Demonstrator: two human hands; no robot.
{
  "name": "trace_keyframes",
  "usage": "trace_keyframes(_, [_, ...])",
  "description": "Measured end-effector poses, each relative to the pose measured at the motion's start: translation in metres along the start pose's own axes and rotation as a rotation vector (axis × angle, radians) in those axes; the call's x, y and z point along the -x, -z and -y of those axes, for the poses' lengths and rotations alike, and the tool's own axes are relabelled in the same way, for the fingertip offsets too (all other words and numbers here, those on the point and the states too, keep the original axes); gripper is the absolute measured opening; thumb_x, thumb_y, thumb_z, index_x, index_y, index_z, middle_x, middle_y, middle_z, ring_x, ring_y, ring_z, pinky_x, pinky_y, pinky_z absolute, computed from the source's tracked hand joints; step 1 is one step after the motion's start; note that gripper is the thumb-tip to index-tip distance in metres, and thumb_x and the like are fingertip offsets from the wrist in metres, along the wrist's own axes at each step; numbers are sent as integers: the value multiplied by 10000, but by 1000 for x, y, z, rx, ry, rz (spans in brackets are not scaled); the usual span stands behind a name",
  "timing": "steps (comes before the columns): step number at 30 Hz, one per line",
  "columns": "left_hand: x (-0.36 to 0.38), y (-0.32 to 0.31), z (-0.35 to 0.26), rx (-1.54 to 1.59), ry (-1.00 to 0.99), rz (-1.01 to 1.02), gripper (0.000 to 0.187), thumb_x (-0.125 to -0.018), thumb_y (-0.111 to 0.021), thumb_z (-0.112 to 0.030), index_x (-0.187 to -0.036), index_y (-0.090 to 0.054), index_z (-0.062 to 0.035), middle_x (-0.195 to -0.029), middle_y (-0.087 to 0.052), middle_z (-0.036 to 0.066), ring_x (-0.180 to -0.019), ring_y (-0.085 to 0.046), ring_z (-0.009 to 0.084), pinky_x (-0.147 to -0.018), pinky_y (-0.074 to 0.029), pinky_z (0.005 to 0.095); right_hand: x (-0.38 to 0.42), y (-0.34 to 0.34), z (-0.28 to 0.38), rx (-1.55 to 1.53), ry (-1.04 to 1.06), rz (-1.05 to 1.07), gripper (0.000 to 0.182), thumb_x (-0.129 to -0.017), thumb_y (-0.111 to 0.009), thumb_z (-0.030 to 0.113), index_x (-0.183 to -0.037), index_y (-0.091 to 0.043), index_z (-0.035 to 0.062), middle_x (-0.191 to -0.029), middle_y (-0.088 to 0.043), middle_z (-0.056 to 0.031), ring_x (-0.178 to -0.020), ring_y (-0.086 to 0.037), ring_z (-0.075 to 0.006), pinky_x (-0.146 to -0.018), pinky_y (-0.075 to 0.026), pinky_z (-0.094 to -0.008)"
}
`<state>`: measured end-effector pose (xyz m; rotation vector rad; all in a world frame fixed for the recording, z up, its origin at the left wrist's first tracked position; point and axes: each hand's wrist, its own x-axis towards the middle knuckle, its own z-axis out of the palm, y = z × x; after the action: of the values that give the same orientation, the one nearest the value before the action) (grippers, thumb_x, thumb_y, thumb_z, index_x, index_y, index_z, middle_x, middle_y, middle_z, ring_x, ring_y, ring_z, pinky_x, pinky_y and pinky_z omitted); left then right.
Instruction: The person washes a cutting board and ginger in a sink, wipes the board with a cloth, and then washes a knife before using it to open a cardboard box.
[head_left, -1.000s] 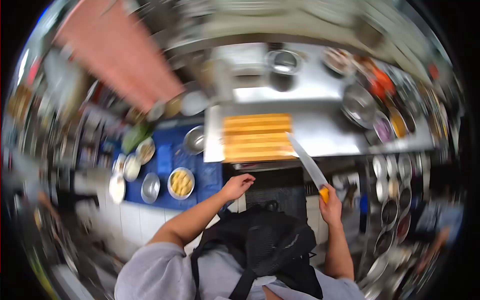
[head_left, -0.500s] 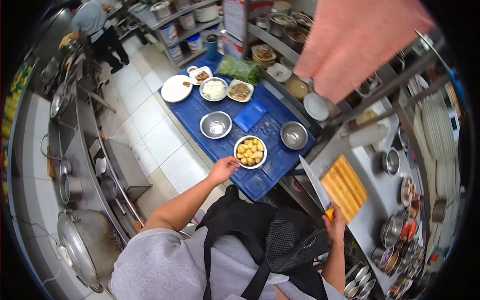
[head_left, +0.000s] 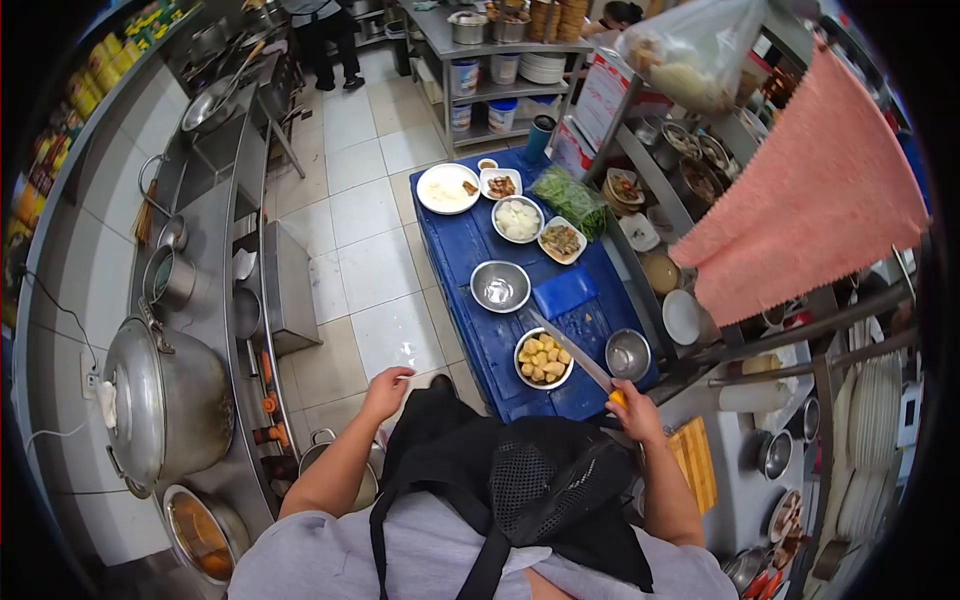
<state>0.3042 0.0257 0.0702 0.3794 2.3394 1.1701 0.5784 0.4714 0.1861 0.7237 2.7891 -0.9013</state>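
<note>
My right hand (head_left: 636,411) is closed around the orange-yellow handle of a large kitchen knife (head_left: 572,351). The blade points up and left, passing over the right side of a bowl of peeled, potato-like pieces (head_left: 543,358). My left hand (head_left: 388,392) hangs in front of my body, left of the blue table (head_left: 455,260), fingers loosely bent and nothing visible in them. On the table, a metal bowl (head_left: 500,287) and a folded blue cloth or pad (head_left: 565,292) sit beyond the potato bowl. Another metal bowl (head_left: 628,353) stands near the right edge.
White pieces fill a bowl (head_left: 517,219) near a plate (head_left: 448,188) and bagged greens (head_left: 570,195). To my right, a wooden cutting board (head_left: 694,464) lies by the counter. A pink cloth (head_left: 810,200) hangs overhead. At left stands a big lidded pot (head_left: 165,400). A person (head_left: 322,40) stands far back.
My view has turned left. My left hand has drawn back from the potato bowl. My right hand has carried the knife from beside the cutting board to over the table.
</note>
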Motion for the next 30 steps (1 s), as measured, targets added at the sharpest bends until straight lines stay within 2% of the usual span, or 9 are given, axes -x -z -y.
trace_keyframes(4, [-8, 60, 44, 24, 120, -192, 254, -863, -587, -72, -1089, -702, -61, -977, -710, 137, -825, -688, 231, -757, -533, 338, -73, -8, 47, 26, 138, 52, 519, -863, -708, 370, -1290, -519, 144, -1028, -690, -186, -981, -642, -414, -799, -506, -483])
trace_keyframes(7, [-43, 112, 67, 86, 209, -289, 259, -862, -590, -67, -1093, -706, -71, -958, -706, 117, -790, -672, 223, -727, -522, 329, -143, -24, 87, 113, 77, 181, 528, -862, -705, 392, -1293, -518, 152, -1050, -691, -174, -995, -641, -415, -819, -505, -481])
trace_keyframes(12, [-121, 212, 102, 174, 12, -560, 237, -876, -548, -14, -1047, -707, -49, -986, -681, 108, -794, -625, 189, -729, -489, 307, -262, -52, 179, 80, 164, 283, 525, -873, -682, 422, -1298, -518, 161, -1076, -687, -164, -1017, -633, -414, -847, -500, -472])
trace_keyframes(16, [-166, 287, 105, 280, 129, -587, 228, -879, -562, -25, -1051, -709, -51, -894, -639, 88, -768, -579, 196, -723, -468, 305, -353, -74, 257, 131, 219, 366, 473, -876, -696, 331, -1253, -528, 99, -1042, -681, -168, -970, -648, -392, -812, -507, -426])
trace_keyframes(17, [-172, 303, 103, 240, 88, -607, 231, -882, -559, -26, -1055, -709, -52, -905, -643, 85, -786, -580, 190, -732, -465, 299, -375, -88, 266, 65, 339, 310, 477, -879, -693, 322, -1258, -523, 88, -1035, -681, -160, -970, -653, -376, -823, -507, -414])
trace_keyframes(19, [-187, 332, 80, 192, 59, -650, 239, -892, -551, -35, -1070, -708, -59, -936, -652, 77, -813, -584, 185, -747, -460, 286, -412, -107, 301, -26, 386, 304, 452, -880, -687, 304, -1252, -529, 99, -1049, -684, -185, -998, -644, -401, -842, -505, -444])
trace_keyframes(20, [-196, 342, 79, 202, 12, -706, 238, -901, -552, -46, -1078, -709, -68, -953, -652, 64, -814, -573, 167, -746, -455, 275, -431, -117, 315, -28, 415, 299, 445, -886, -683, 295, -1244, -526, 82, -1034, -686, -186, -986, -651, -402, -840, -509, -435])
trace_keyframes(23, [-221, 366, 85, 356, 160, -724, 211, -909, -579, -93, -1062, -724, -82, -852, -645, 36, -729, -548, 134, -698, -458, 267, -486, -140, 362, 14, 505, 366, 452, -887, -682, 309, -1242, -526, 77, -1038, -686, -193, -968, -648, -414, -820, -513, -453])
trace_keyframes(30, [-285, 414, 100, 277, 177, -801, 253, -878, -573, -53, -1086, -715, -79, -854, -644, 46, -754, -562, 120, -693, -461, 269, -622, -164, 464, 126, 682, 540, 435, -917, -637, 328, -1265, -518, 94, -1035, -690, -172, -953, -645, -412, -808, -509, -460])
